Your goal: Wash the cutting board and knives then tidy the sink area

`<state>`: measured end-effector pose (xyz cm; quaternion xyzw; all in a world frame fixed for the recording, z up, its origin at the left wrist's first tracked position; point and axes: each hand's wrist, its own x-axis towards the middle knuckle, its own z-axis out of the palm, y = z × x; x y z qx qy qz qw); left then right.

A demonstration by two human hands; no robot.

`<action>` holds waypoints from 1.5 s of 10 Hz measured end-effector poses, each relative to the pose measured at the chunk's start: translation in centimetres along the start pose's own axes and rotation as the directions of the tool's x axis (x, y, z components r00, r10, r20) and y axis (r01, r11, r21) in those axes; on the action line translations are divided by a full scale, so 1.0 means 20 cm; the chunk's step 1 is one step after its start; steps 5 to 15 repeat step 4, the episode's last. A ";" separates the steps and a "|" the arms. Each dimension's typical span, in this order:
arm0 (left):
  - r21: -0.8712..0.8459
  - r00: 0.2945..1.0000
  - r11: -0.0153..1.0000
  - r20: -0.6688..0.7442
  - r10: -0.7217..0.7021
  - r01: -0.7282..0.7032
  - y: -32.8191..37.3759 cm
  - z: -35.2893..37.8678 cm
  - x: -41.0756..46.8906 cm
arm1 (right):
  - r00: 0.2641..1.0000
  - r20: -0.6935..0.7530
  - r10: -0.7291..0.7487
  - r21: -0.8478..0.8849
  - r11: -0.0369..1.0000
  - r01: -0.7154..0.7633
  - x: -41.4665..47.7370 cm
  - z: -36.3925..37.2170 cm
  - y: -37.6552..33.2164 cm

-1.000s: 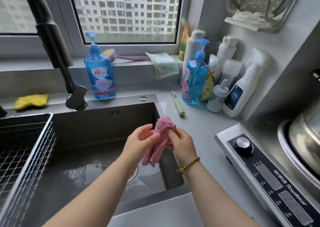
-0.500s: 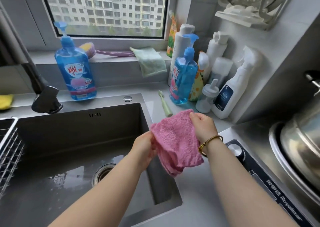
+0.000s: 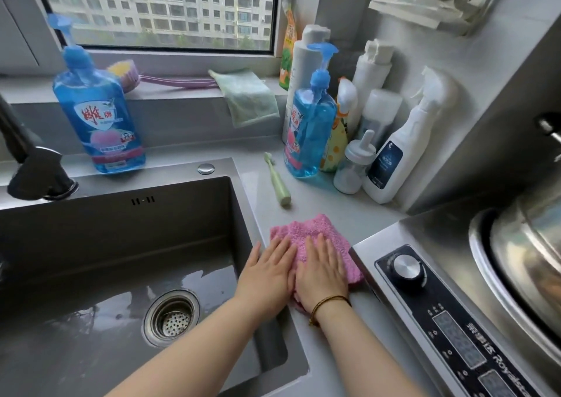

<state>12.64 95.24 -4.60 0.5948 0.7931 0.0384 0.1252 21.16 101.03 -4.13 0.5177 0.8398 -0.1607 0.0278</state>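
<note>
Pink fluffy cloth (image 3: pixel 315 229) spread flat on the grey counter (image 3: pixel 318 196), between the right rim of the steel sink (image 3: pixel 243 202) and the induction cooker (image 3: pixel 455 320). Pressed down under both hands, side by side and touching, fingers straight and flat: left hand (image 3: pixel 267 275) over the cloth's left edge at the sink rim, right hand (image 3: pixel 321 272) on its middle. Beyond the cloth, a pale green brush (image 3: pixel 277 184) lying on the counter just beside a blue pump bottle (image 3: pixel 309 123); in the wet sink, a round strainer (image 3: pixel 171 317).
</note>
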 end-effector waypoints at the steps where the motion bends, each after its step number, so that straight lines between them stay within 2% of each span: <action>1: 0.001 0.999 0.999 0.023 -0.032 0.032 0.00 -0.01 0.07 | 0.999 0.004 -0.036 -0.041 0.998 0.036 0.08 -0.01 0.00; 2: -0.020 0.999 0.999 0.038 -0.026 0.027 -0.01 -0.03 0.11 | 0.998 0.051 -0.046 -0.020 0.999 0.047 0.12 -0.04 0.00; 3: -0.094 0.999 0.995 -0.046 -0.026 0.022 -0.05 -0.05 0.05 | 0.995 -0.025 -0.095 0.087 0.991 0.097 0.09 -0.04 0.03; 4: -0.312 0.968 0.945 -0.189 -0.167 0.102 -0.13 -0.16 -0.10 | 0.964 -0.226 -0.141 0.276 0.940 0.202 0.03 -0.08 -0.02; 15: -0.312 0.968 0.945 -0.189 -0.167 0.102 -0.13 -0.16 -0.10 | 0.964 -0.226 -0.141 0.276 0.940 0.202 0.03 -0.08 -0.02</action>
